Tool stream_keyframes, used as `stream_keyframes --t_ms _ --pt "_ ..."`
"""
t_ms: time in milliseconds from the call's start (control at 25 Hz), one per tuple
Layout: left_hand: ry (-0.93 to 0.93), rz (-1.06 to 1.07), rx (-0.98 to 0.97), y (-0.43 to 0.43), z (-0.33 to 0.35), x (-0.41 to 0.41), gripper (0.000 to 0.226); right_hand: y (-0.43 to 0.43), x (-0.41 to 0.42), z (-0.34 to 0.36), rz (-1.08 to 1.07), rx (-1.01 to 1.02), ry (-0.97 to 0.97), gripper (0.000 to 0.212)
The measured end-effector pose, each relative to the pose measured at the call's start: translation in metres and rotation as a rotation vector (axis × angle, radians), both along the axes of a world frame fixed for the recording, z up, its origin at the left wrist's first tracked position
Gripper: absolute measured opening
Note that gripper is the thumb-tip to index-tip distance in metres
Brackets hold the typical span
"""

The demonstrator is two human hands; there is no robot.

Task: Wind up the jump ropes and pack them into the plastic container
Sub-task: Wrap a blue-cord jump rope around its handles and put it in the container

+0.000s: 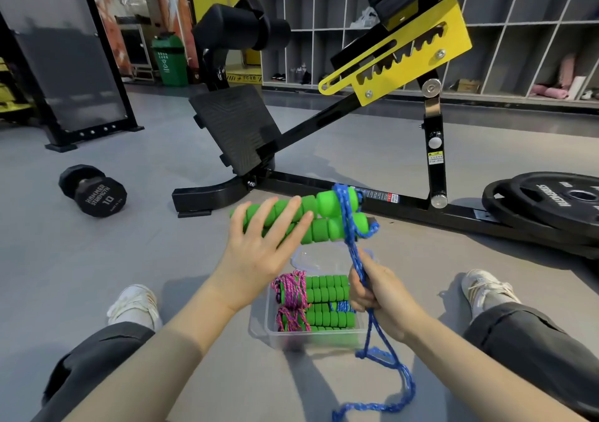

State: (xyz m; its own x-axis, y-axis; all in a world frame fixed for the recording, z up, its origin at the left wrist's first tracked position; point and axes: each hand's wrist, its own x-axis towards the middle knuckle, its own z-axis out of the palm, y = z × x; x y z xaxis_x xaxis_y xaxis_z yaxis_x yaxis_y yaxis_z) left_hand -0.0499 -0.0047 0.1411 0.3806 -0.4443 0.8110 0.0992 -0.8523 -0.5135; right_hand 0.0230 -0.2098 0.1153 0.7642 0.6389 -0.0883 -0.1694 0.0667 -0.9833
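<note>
- Propping a pair of green ribbed foam handles (327, 224) with the left hand (259, 250), fingers spread and straight against them, above and just beyond the clear plastic container (259, 324); cannot tell what grips from underneath.
- Pinching the blue braided jump rope (351, 246) in the curled right hand (376, 295), directly over the container's right edge, with the strand drawn taut up to the handles.
- Only a few turns wrapped so far, round the handle ends farthest from the left hand.
- Long slack left to wind: loops trailing on the floor on the near side of the container.
- Already packed inside the container: a green-handled bundle bound in pink-and-purple cord (291, 295), and beside it another green bundle showing blue cord (340, 306).
- Judging by this, well past halfway: winding to finish, then one more bundle to drop in.
- Beyond the container, a black bench base bar (308, 186); far left of it a black dumbbell (92, 191); far right, stacked black weight plates (551, 207).
</note>
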Motion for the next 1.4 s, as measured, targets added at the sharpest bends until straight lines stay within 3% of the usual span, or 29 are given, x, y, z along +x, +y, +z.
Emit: stream_keyframes --t_ms 120,320,560,800,1120,1280,1400 --pt "0.065 0.107 -0.004 0.018 -0.012 0.001 0.045 0.0 -0.014 0.006 0.018 -0.038 -0.035 0.039" --pt "0.127 0.175 -0.035 0.022 -0.02 0.003 0.051 -0.006 -0.025 0.035 0.193 -0.325 -0.232 0.022" --pt "0.202 0.195 -0.034 0.026 -0.026 0.002 0.059 -0.026 -0.021 0.075 0.402 -0.533 -0.455 0.026" --pt "0.203 0.11 0.04 0.018 -0.026 0.001 0.043 -0.028 -0.003 0.123 0.114 -0.491 -0.748 0.044" --pt "0.197 -0.179 0.11 -0.017 -0.014 -0.009 0.032 -0.018 0.038 0.128 0.055 -0.399 -0.759 0.04" --pt "0.131 -0.239 0.079 -0.029 -0.008 -0.012 0.032 -0.022 0.048 0.105 0.1 -0.307 -0.576 0.024" --pt "0.08 -0.23 0.04 -0.034 -0.005 -0.012 0.032 -0.025 0.044 0.074 0.131 -0.107 -0.291 0.027"
